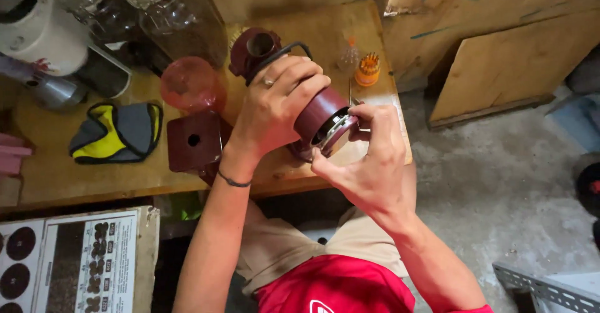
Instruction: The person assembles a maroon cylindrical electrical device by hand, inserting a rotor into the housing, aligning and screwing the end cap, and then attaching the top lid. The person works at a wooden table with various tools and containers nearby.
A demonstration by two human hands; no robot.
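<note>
1. At frame centre, the right hand (369, 163) pinches the metal ring (334, 132) at the motor body's (319, 116) open end.
2. The left hand (275, 104) wraps around that maroon body, steadying it above the bench (56, 175).
3. Farther off, at upper centre, an orange bit holder (367, 69) stands within reach.

glass jars (169, 13) crowd table's (56, 175) far-left, bare wood beside orange screwdriver set (367, 69)
</note>
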